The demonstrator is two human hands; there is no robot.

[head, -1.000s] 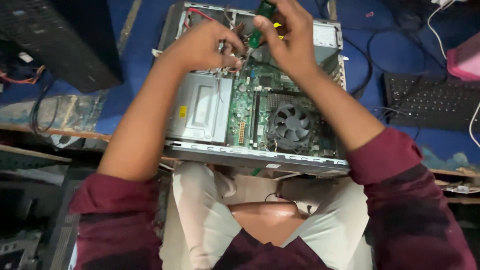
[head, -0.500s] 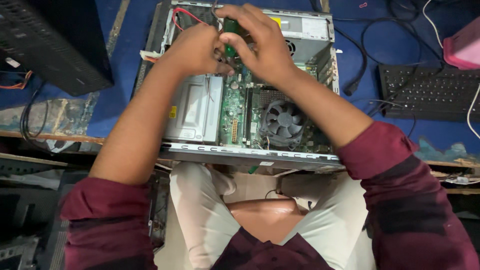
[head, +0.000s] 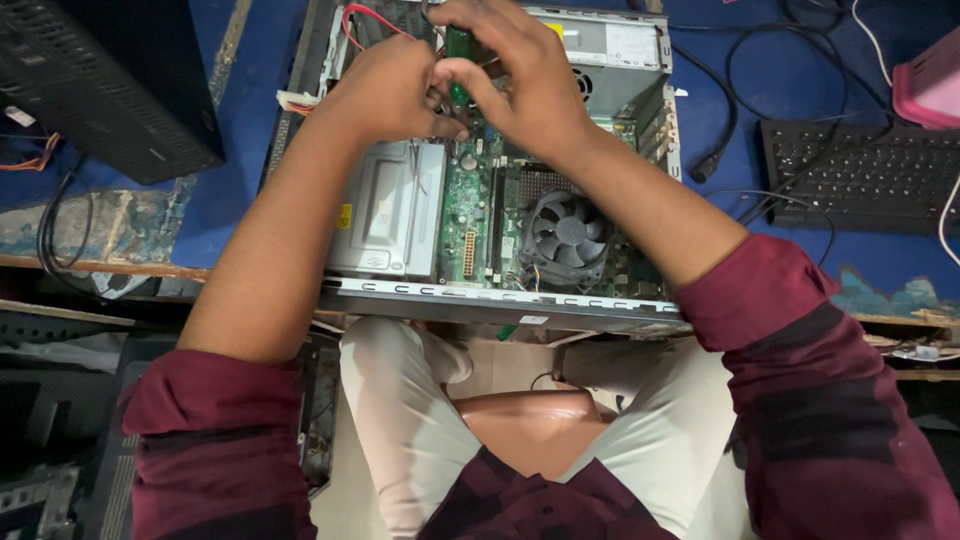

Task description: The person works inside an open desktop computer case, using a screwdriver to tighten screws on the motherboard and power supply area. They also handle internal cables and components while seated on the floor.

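An open desktop computer case (head: 480, 300) lies flat on a blue table in front of me. Its green motherboard (head: 470, 210), a black cooling fan (head: 565, 235) and a silver drive cage (head: 385, 215) are exposed. My right hand (head: 525, 75) grips a small green-handled tool (head: 458, 70), probably a screwdriver, above the far part of the board. My left hand (head: 390, 90) is closed next to it, fingers pinched at the tool's lower end near some cables. What the left fingers hold is hidden.
A black computer tower (head: 110, 80) lies at the far left. A black keyboard (head: 860, 175) and black cables (head: 740, 90) sit to the right, with a pink object (head: 930, 85) at the far right edge. A red cable (head: 365, 15) loops inside the case.
The view has shifted so the case and hands sit lower and more to the left in the frame. Both hands stay together over the far part of the board, gripping the green tool.
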